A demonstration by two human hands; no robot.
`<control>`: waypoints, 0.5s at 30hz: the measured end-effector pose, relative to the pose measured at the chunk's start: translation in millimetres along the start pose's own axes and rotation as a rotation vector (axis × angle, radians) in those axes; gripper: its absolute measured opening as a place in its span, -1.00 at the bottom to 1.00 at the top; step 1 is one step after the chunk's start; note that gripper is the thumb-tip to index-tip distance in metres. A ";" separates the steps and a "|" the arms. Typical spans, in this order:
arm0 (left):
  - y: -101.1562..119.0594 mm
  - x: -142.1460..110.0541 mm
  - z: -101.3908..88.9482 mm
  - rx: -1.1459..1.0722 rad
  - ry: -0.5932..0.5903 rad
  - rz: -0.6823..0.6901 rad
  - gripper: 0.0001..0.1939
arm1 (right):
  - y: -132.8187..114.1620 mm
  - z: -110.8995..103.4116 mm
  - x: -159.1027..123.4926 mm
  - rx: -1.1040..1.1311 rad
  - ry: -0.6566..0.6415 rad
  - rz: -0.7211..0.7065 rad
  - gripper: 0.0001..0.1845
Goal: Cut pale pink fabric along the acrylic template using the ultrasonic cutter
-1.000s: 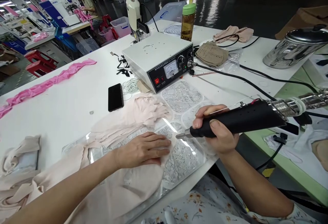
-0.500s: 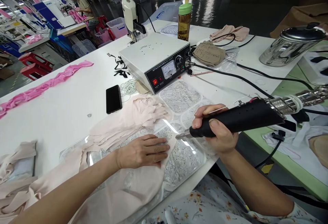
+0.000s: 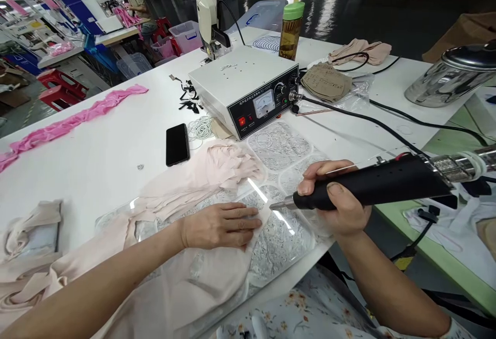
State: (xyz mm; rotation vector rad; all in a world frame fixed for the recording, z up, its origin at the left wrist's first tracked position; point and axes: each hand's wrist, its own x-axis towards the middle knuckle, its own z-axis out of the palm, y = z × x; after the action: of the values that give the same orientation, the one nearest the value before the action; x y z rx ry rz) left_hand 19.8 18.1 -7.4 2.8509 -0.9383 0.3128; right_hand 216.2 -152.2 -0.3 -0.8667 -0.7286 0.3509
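Observation:
My left hand (image 3: pixel 222 225) lies flat, fingers stretched to the right, pressing pale pink fabric (image 3: pixel 217 282) onto a clear plastic mat (image 3: pixel 284 248) with a grey speckled pattern. In my right hand (image 3: pixel 341 202) is a black handheld ultrasonic welder (image 3: pixel 372 181), with its thumb and fingers wrapped round the body. Its metal tip points left and sits at the fabric's edge, just right of my left fingertips; whether it touches the cloth I cannot tell. Behind my left hand a gathered bundle of pale pink fabric strips (image 3: pixel 225 166) rests on the mat.
A control box (image 3: pixel 263 104) with a dial stands behind the mat, its black cable running right. Near it are a phone (image 3: pixel 177 144), a green-lidded bottle (image 3: pixel 291 31), brown pattern pieces (image 3: pixel 326 81) and a metal jug (image 3: pixel 445 78). Pink fabric (image 3: pixel 85 117) lies left. A person works at a far sewing machine.
The view has shifted a little, so the table's things appear farther right. The welder's tip stays by the fabric edge near my left fingertips; both hands keep their hold.

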 end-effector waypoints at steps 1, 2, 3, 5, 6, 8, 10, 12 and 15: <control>0.0 -0.3 0.1 -0.011 -0.015 -0.007 -0.79 | 0.1 -0.1 -0.1 0.006 -0.001 -0.005 -0.85; -0.1 -0.4 -0.1 -0.022 -0.031 -0.012 -0.78 | 0.2 0.0 -0.1 0.013 -0.002 -0.006 -0.86; -0.1 -0.4 -0.3 -0.029 -0.043 -0.014 -0.78 | 0.3 0.2 -0.1 0.022 -0.004 -0.006 -0.86; -0.4 0.3 -1.3 -0.031 -0.053 -0.011 -0.78 | 0.6 0.8 0.2 0.033 -0.003 0.000 -0.86; -0.7 1.0 -2.0 -0.028 -0.054 -0.009 -0.78 | 0.6 1.1 0.4 0.037 0.000 0.003 -0.87; -1.3 3.0 -3.7 -0.024 -0.057 -0.007 -0.78 | 0.7 1.6 0.9 0.041 0.011 0.006 -0.87; -1.8 5.3 -5.6 -0.029 -0.069 -0.010 -0.77 | 0.7 1.7 1.6 0.044 0.016 0.009 -0.87; -2.4 7.1 -7.1 -0.038 -0.088 -0.019 -0.76 | 0.7 1.7 2.2 0.046 0.012 0.007 -0.86; -3.6 8.1 -8.3 -0.053 -0.116 -0.033 -0.75 | 0.5 2.1 2.9 0.047 0.020 0.003 -0.87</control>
State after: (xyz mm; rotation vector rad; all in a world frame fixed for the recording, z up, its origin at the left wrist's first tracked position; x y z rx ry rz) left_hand 27.0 17.8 2.4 2.8591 -0.9039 0.1180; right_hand 216.7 -149.1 1.4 -0.8260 -0.6976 0.3607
